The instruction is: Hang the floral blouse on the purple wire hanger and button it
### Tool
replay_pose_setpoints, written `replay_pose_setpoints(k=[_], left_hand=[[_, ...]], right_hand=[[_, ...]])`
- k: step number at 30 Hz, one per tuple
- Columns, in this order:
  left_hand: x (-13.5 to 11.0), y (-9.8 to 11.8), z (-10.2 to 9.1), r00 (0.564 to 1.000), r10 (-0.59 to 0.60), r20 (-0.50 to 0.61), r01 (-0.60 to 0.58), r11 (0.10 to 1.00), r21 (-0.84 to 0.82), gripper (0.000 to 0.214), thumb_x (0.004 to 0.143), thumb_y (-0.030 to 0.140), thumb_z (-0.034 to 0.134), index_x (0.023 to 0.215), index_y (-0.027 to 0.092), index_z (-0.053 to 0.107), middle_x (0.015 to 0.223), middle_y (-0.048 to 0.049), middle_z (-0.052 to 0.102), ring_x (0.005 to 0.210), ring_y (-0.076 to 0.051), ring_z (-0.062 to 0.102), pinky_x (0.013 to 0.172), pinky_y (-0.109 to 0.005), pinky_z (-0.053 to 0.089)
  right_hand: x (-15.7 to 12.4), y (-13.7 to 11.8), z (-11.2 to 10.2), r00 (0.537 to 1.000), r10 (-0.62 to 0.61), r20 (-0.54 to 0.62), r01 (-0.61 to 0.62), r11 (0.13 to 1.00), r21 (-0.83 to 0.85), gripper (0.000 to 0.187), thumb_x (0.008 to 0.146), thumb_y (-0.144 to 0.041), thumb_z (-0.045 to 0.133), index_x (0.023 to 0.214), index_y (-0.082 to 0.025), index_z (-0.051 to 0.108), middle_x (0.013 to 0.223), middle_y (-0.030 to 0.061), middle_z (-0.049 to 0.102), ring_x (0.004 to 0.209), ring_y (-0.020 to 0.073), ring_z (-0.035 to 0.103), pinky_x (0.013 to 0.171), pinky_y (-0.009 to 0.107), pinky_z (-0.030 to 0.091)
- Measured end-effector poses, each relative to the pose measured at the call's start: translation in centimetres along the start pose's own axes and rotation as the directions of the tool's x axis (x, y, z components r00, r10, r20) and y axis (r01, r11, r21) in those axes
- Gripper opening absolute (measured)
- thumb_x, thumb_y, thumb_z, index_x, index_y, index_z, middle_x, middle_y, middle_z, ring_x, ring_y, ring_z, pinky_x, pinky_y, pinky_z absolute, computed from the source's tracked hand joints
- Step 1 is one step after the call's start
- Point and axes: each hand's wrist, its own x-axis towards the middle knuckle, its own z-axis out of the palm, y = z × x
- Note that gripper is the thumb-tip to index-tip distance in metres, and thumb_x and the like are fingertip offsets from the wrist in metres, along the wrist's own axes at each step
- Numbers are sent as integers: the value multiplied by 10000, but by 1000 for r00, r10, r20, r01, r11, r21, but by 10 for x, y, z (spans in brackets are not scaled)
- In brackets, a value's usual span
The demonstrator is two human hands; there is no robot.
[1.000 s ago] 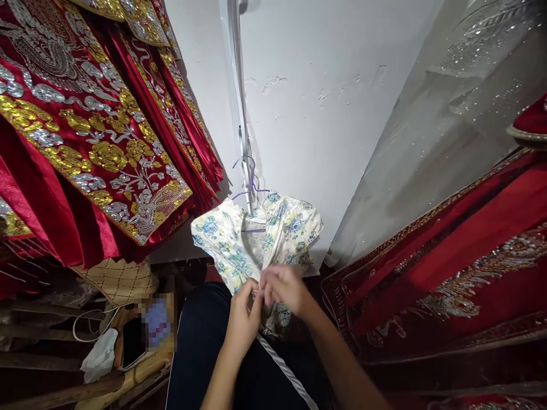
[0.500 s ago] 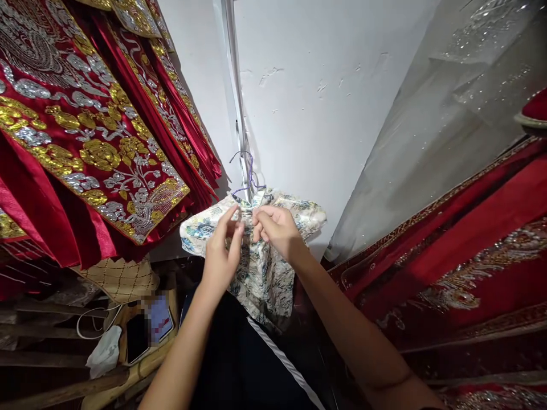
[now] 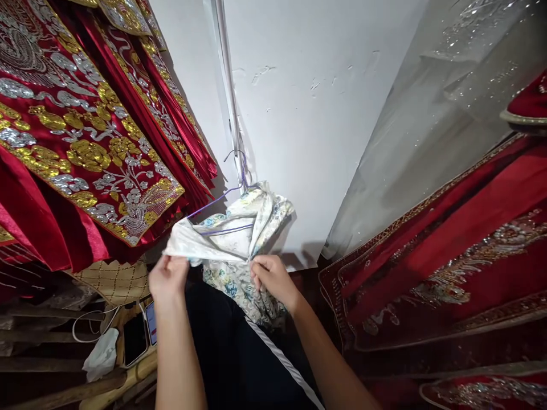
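Observation:
A cream floral shirt (image 3: 231,282) hangs on a thin purple wire hanger (image 3: 217,196) against the white wall, its neck and front spread wide. My left hand (image 3: 168,276) pinches the fabric at the shirt's left side, pulled outward; fingertips are partly behind the cloth. At the middle of the front opening, my right hand (image 3: 273,279) is closed on the shirt's edge. The hanger's lower bar shows through the opening, and its hook is up by a metal pole (image 3: 228,85).
Red garments with gold and silver embroidery (image 3: 89,154) hang at left. More beaded red cloth (image 3: 448,267) and a sheer sparkly fabric (image 3: 397,131) are at right. Phones (image 3: 135,339), a white cable (image 3: 79,327) and a crumpled white bag (image 3: 101,356) lie low at left.
My left hand has moved left and down, drawing the shirt front open and baring the hanger. My right hand has dropped lower and now grips the shirt's edge.

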Motion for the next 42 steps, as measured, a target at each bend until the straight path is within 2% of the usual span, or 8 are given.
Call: replay_pose_setpoints(k=[8, 11, 17, 22, 27, 33, 38, 42], left_hand=[[-68, -96, -2, 910, -397, 117, 323, 858, 400, 200, 769, 302, 704, 890, 144, 722, 827, -78, 714, 851, -226, 671, 851, -354, 517], [-78, -88, 20, 868, -434, 242, 277, 826, 491, 199, 759, 320, 770, 745, 136, 694, 747, -43, 676, 785, -197, 627, 792, -301, 491], [-113, -57, 70, 804, -289, 520, 25, 889, 457, 265, 954, 413, 561, 874, 177, 652, 961, -60, 675, 968, -212, 622, 893, -304, 465], [-125, -43, 92, 830, -128, 542, -162, 876, 455, 195, 976, 361, 545, 933, 198, 643, 1103, -80, 675, 1210, -251, 579, 1069, -362, 396], [-109, -27, 82, 751, -243, 613, -126, 860, 495, 415, 969, 415, 541, 1355, 274, 483, 1276, -94, 624, 1203, -248, 577, 1072, -389, 402], [-84, -18, 39, 525, -599, 605, -413, 443, 796, 427, 959, 506, 478, 761, 170, 652, 729, -23, 638, 677, -180, 533, 669, -274, 406], [-57, 16, 15, 696, -522, 493, -567, 22, 823, 401, 955, 495, 471, 708, 199, 581, 597, 3, 546, 562, -165, 473, 565, -258, 282], [-44, 47, 13, 735, -466, 493, -599, -105, 794, 473, 974, 531, 398, 654, 210, 532, 582, -2, 531, 545, -167, 457, 561, -257, 270]], right_hand=[[-47, 17, -44, 928, 271, 255, -230, 956, -181, 290, 834, -225, 516, 560, -171, 591, 376, -33, 478, 360, 90, 399, 454, 229, 288], [-52, 24, -65, 837, 456, 303, -335, 864, -375, 304, 852, -280, 527, 619, -154, 675, 434, 8, 554, 419, 121, 467, 478, 243, 332], [-40, 20, -54, 980, 87, -181, -122, 974, -192, 403, 888, -568, 563, 937, -185, 676, 929, 81, 703, 866, 228, 619, 785, 338, 486], [-33, -6, -23, 954, 134, 269, -238, 884, 403, 767, 926, -778, 231, 1245, -202, 625, 1035, 106, 702, 1001, 254, 653, 898, 405, 502], [-18, -48, -23, 896, -10, 443, -127, 952, 278, 511, 808, -533, 727, 1166, -177, 649, 952, 56, 680, 896, 209, 640, 812, 324, 496], [11, -95, -68, 946, -6, 325, 100, 957, -271, 46, 745, -182, 653, 790, -178, 640, 775, 13, 631, 697, 160, 559, 598, 256, 414], [81, -64, -94, 896, -325, -302, 242, 929, -281, 238, 767, -293, 622, 985, -196, 612, 803, 14, 628, 639, 143, 518, 578, 245, 392], [128, -17, -84, 965, -195, -176, 140, 949, -284, 265, 846, -377, 528, 1004, -181, 611, 844, 25, 633, 662, 134, 504, 619, 242, 400]])
